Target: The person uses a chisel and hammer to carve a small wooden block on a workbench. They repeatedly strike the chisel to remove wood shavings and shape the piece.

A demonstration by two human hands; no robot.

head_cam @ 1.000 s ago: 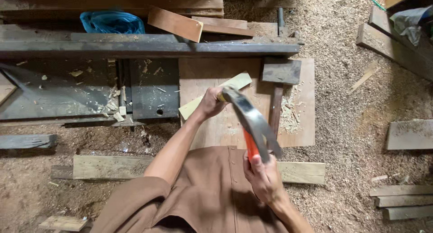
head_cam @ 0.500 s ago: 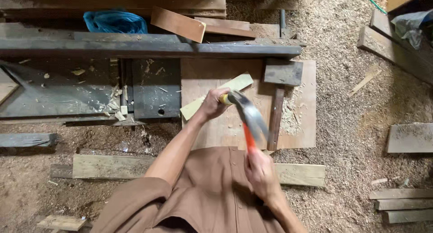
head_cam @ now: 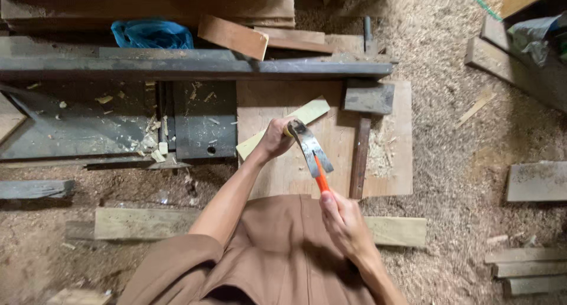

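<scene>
the left hand point(head_cam: 275, 138) grips a pale wooden strip point(head_cam: 307, 112) lying slantwise on a plywood board point(head_cam: 387, 181). the right hand point(head_cam: 342, 219) is closed around the orange handle of a hatchet point(head_cam: 310, 151), its blade right by the left fingers.

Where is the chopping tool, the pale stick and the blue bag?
Chopping tool point(head_cam: 308, 147), head view, on its grey metal blade.
Pale stick point(head_cam: 307, 112), head view, on its far end past the left hand.
Blue bag point(head_cam: 152, 34), head view, on its crumpled middle.

Sawdust floor point(head_cam: 460, 134), probably a workshop
</scene>
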